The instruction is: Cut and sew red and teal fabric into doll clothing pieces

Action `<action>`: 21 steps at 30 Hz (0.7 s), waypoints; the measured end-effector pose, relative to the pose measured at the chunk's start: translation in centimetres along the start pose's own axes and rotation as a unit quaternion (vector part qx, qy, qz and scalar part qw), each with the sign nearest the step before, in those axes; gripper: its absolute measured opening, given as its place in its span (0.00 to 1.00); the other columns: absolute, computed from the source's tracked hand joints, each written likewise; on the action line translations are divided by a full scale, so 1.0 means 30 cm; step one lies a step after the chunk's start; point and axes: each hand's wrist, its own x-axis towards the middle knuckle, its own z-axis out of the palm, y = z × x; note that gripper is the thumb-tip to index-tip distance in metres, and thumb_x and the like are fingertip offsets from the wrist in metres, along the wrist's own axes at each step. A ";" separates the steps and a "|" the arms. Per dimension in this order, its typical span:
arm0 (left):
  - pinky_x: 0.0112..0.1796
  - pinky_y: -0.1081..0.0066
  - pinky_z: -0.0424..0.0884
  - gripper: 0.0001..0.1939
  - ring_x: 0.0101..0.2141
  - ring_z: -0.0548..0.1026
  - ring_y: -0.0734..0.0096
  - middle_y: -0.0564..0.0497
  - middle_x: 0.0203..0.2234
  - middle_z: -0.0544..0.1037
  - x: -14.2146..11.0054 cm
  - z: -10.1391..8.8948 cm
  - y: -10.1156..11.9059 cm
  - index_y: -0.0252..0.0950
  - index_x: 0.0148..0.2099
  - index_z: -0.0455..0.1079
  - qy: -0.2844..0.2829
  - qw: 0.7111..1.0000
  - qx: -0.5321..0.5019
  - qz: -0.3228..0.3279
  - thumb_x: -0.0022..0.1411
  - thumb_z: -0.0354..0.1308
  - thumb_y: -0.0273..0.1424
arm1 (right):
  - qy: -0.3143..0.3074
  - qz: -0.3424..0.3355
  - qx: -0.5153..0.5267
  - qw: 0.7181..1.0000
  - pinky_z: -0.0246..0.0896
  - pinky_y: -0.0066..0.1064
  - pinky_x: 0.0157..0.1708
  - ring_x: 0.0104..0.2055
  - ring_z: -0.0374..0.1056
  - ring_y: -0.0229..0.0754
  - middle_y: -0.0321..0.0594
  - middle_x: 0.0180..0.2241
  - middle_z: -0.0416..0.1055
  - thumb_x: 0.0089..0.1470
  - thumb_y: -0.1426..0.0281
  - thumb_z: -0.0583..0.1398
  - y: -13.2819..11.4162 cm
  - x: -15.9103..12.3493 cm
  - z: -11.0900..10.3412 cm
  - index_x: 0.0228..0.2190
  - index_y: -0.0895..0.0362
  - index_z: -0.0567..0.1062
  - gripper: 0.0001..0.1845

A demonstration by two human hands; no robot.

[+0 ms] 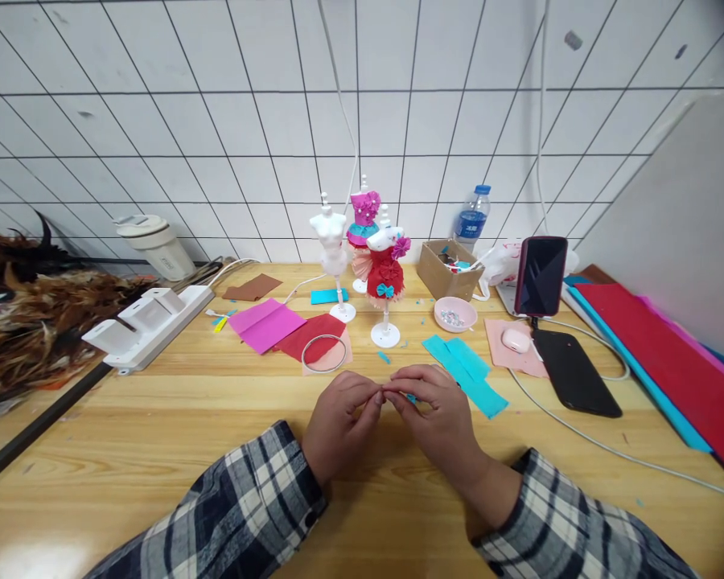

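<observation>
My left hand (345,418) and my right hand (435,414) meet fingertip to fingertip above the front of the wooden table. Both are closed in a pinch; whatever sits between the fingertips is too small to name. A bit of blue (411,397) shows under my right fingers. Just beyond stands a small white mannequin in a red dress (385,277) with a blue bow. Behind it are a bare white mannequin (329,241) and one in a magenta top (365,209). Blue paper strips (467,374) lie right of my right hand, and a metal ring (324,371) lies beyond my left.
Magenta paper (266,326) and red paper (314,339) lie at left, near a white power strip (157,326). At right are a pink bowl of beads (454,314), a cardboard box (443,277), a propped phone (541,277), a black flat device (576,372) and a white cable (609,452).
</observation>
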 end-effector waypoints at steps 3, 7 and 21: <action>0.37 0.68 0.65 0.11 0.34 0.71 0.68 0.50 0.30 0.77 -0.001 -0.004 0.002 0.37 0.39 0.73 -0.013 1.000 -0.021 -0.003 0.65 0.48 0.29 | -0.005 -0.031 -0.036 0.999 0.55 0.36 0.39 0.37 0.69 0.40 0.34 0.34 0.76 0.54 0.66 0.62 0.006 0.001 -0.005 0.32 0.48 0.79 0.05; 0.38 0.67 0.65 0.12 0.35 0.71 0.67 0.49 0.31 0.77 -0.007 -0.010 -0.001 0.37 0.40 0.73 -0.026 0.998 -0.049 -0.009 0.66 0.48 0.30 | -0.015 -0.064 -0.062 0.996 0.52 0.36 0.39 0.37 0.69 0.39 0.33 0.35 0.76 0.55 0.66 0.61 0.000 0.004 -0.014 0.34 0.47 0.79 0.06; 0.37 0.67 0.64 0.13 0.34 0.71 0.67 0.49 0.30 0.77 -0.010 -0.005 -0.001 0.38 0.39 0.73 -0.019 0.998 -0.048 -0.020 0.67 0.47 0.31 | -0.007 -0.033 -0.002 0.999 0.54 0.37 0.41 0.40 0.69 0.40 0.35 0.38 0.75 0.53 0.66 0.62 -0.019 0.003 -0.022 0.32 0.48 0.79 0.05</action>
